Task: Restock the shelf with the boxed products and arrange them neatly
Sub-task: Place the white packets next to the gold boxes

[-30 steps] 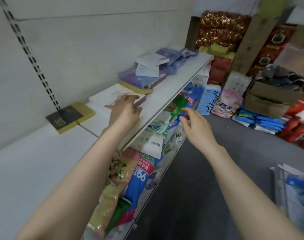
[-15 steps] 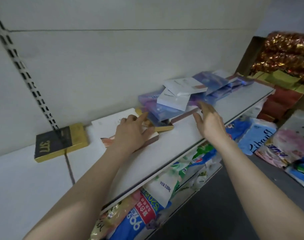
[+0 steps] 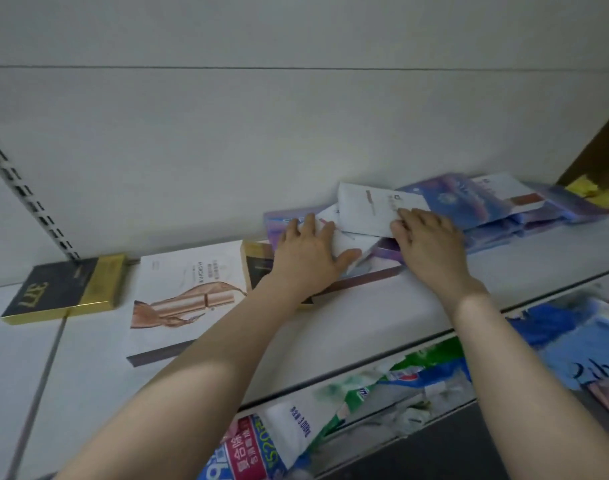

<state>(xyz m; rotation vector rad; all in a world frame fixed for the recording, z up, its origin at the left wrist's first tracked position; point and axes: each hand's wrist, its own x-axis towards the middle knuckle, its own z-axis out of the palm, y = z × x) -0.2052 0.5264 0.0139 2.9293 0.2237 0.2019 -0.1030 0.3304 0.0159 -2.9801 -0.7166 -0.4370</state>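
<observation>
A jumbled pile of flat boxes lies on the white shelf point(image 3: 365, 317) against the back wall. My left hand point(image 3: 308, 259) grips a small white box point(image 3: 344, 242) in the pile, fingers on top and thumb at its front edge. My right hand point(image 3: 429, 245) holds the near edge of a second white box point(image 3: 374, 211) that lies on top of the first. Purple and blue boxes point(image 3: 469, 206) are stacked under and behind them. To the left lie a large white box with a rose-gold print point(image 3: 188, 292), a partly hidden black-and-gold box point(image 3: 258, 263) and another black-and-gold box point(image 3: 64, 289).
A slotted metal upright point(image 3: 29, 202) runs up the wall at the left. Bagged goods point(image 3: 296, 431) fill the lower shelf under the front edge, with a blue pack point(image 3: 573, 344) at the right. Yellow packets point(image 3: 587, 188) sit at the shelf's far right end.
My left hand left the large white box and moved right onto the pile. My right hand reached further in and took the upper white box. The view came closer to the shelf.
</observation>
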